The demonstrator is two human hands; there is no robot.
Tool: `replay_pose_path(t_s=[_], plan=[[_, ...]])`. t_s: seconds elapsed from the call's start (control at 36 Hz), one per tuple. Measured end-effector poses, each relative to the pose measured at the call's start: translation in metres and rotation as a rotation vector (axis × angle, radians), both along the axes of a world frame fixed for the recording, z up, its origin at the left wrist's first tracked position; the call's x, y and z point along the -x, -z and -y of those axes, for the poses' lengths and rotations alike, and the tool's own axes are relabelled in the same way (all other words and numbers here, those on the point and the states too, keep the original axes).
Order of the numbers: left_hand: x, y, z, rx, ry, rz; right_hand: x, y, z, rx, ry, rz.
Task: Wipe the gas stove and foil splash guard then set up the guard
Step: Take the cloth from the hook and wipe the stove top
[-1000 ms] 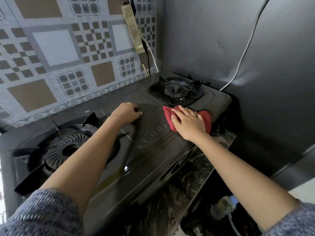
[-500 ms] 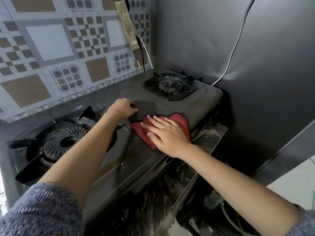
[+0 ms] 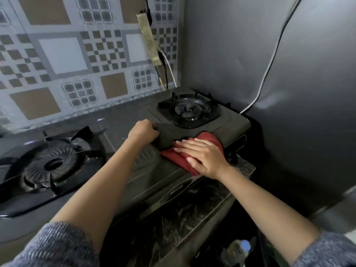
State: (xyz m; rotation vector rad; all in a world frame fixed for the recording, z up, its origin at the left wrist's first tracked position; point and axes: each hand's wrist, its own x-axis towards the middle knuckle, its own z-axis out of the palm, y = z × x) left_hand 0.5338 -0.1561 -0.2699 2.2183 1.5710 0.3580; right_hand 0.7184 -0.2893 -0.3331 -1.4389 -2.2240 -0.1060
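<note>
Your view looks down on a dark 2-burner glass-topped gas stove [image 3: 154, 182], which sits on a dark marbled stone desk [image 3: 194, 214] in a corner. Behind the stove, the patterned tile wall [image 3: 63, 54] meets a plain grey panel [image 3: 289, 93] on the right; whether that panel is the foil splash guard, you cannot tell. The large left burner [image 3: 52, 166] lies near your left forearm, and the smaller right burner [image 3: 187, 110] lies beyond both hands. A white cable [image 3: 273, 54] runs down the grey panel to the stove's back right corner.

Your right hand [image 3: 204, 157] lies flat on a folded red cleaning cloth [image 3: 194, 153], fingers [image 3: 185, 147] extended and slightly apart, pressing the cloth onto the stove top just in front of the right burner. Your left hand [image 3: 143, 130] rests on the stove centre, fingers curled together in a loose fist, clamped on nothing visible. A clear plastic bottle [image 3: 237, 251] shows below the desk edge.
</note>
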Motion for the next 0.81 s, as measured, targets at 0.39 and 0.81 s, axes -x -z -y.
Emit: replay_pose_path(t_s=[0.39,0.81], plan=[[-0.032,0.012,0.009,-0.052,-0.206,0.01,-0.148,-0.001,-0.037,-0.066,0.151,-0.104],[-0.042,0.011,0.033,-0.066,-0.068,-0.003,-0.145,-0.005,-0.06,-0.036,0.702,-0.399]])
